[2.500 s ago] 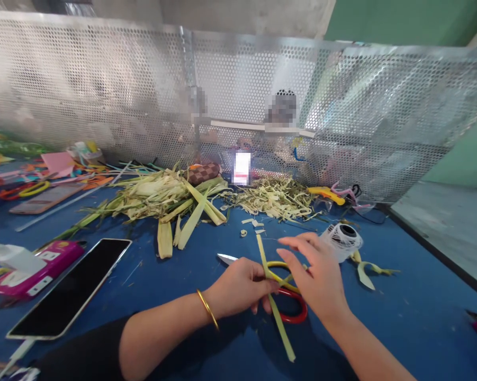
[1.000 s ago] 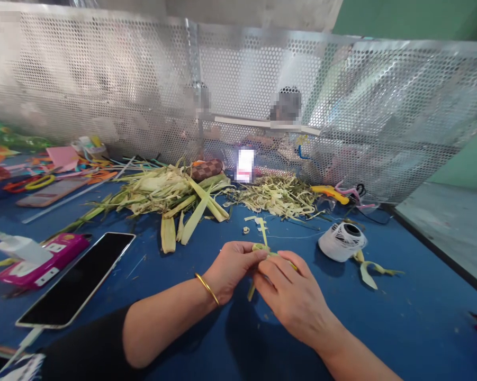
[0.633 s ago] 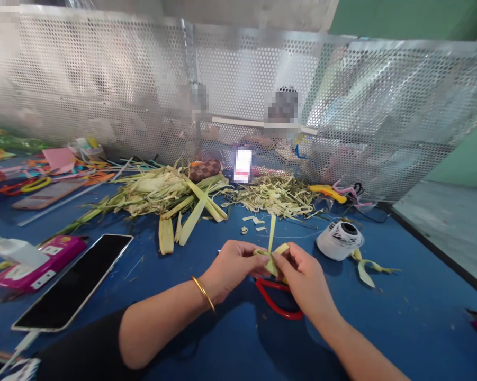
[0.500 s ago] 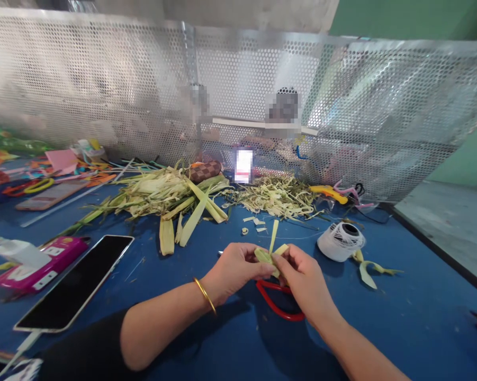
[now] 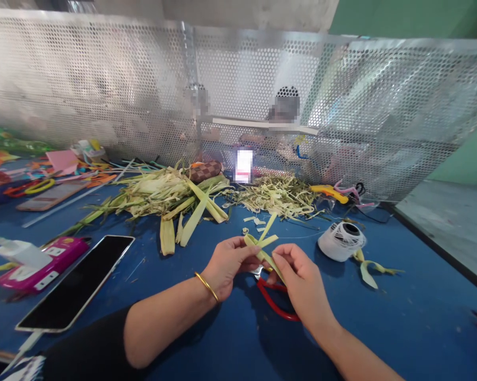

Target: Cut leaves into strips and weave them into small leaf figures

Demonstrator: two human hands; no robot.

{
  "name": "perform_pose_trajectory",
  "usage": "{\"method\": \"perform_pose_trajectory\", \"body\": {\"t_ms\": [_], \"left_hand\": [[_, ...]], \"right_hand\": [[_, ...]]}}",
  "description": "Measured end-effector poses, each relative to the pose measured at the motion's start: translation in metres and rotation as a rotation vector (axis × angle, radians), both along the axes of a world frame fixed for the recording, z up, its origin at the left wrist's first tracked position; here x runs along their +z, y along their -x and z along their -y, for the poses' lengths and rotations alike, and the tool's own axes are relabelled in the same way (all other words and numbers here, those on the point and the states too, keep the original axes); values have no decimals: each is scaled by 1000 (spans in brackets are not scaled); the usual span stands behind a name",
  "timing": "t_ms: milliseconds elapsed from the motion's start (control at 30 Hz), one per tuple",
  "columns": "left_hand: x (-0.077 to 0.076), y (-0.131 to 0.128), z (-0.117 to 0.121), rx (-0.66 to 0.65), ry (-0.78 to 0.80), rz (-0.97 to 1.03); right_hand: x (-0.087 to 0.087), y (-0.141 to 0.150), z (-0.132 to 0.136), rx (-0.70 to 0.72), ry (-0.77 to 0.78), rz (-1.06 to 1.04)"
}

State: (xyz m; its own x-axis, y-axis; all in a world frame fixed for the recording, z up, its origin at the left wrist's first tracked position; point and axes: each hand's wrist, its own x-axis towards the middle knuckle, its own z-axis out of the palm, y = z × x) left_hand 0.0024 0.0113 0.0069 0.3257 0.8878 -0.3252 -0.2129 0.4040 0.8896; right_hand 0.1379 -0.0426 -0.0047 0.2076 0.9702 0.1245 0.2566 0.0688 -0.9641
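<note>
Between thumb and fingers, my left hand pinches crossed pale green leaf strips, like corn husk. Two ends stick up and to the right from the crossing, and a longer one slants down to the right. My right hand is closed, its thumb and index finger on that lower strip. Scissors with a red handle lie on the blue table beneath my hands, partly hidden by them. To the right stands a spool of white thread, a fine thread trailing leftward from it.
Behind my hands lie a heap of leaves and a pile of shredded strips. A phone and a magenta power strip are at left. A perforated metal screen closes off the back; people show through it.
The single strip first held over the scissors is now folded with others into a crossing. My right hand came in from near the spool, and has lately shifted to the lower right end.
</note>
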Motion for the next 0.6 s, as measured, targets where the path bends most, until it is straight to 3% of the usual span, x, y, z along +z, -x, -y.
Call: {"method": "perform_pose_trajectory", "body": {"t_ms": [100,200,300,600], "left_hand": [[1,1,-2,14,-2,9],[1,1,-3,3,-32,22],[1,1,-3,-38,-85,19],[4,-2,6,-169,-258,-151]], "right_hand": [[3,-6,1,185,-262,357],[5,-13,0,267,-473,647],[5,-16,0,235,-607,803],[5,-14,-4,-13,-781,913]]}}
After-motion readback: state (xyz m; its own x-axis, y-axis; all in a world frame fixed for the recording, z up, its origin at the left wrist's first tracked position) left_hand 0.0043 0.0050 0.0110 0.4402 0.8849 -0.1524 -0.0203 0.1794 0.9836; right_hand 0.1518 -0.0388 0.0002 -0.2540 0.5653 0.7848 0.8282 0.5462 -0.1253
